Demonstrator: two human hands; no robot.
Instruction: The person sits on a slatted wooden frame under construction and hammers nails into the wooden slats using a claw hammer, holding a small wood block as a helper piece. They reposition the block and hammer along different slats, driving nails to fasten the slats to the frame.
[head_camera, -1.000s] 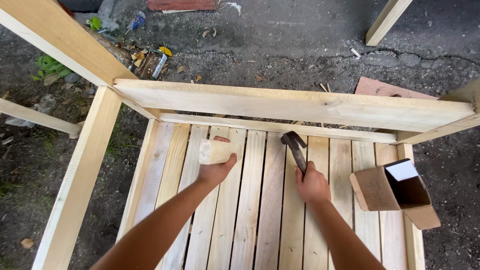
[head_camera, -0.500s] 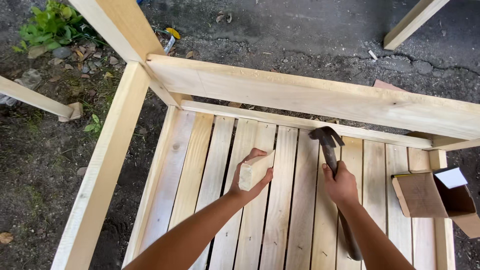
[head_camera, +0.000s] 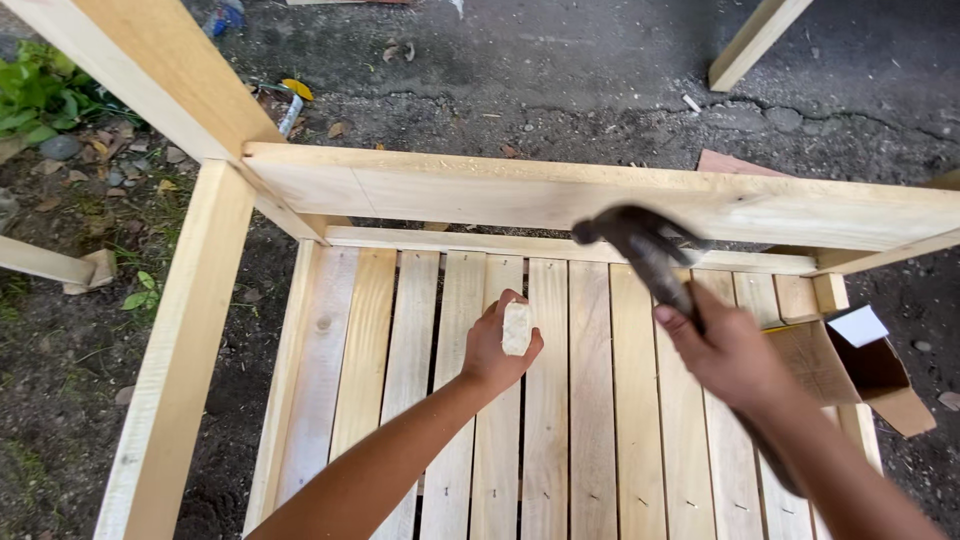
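Raised since before, right hand (head_camera: 728, 352) grips blurred hammer (head_camera: 645, 250), seemingly mid-swing; left hand (head_camera: 497, 350) closed around pale wood block (head_camera: 517, 328) above slats (head_camera: 590, 400).

Just 1 view here, from the head, looking steeply down and slightly forward over a slatted wooden frame (head_camera: 590, 400). It sits close: both forearms enter from the near edge, the left hand (head_camera: 500, 350) centre, the right hand (head_camera: 725, 355) to its right. Dirt ground (head_camera: 600, 90) fills the far edge; grass (head_camera: 40, 95) shows far left.
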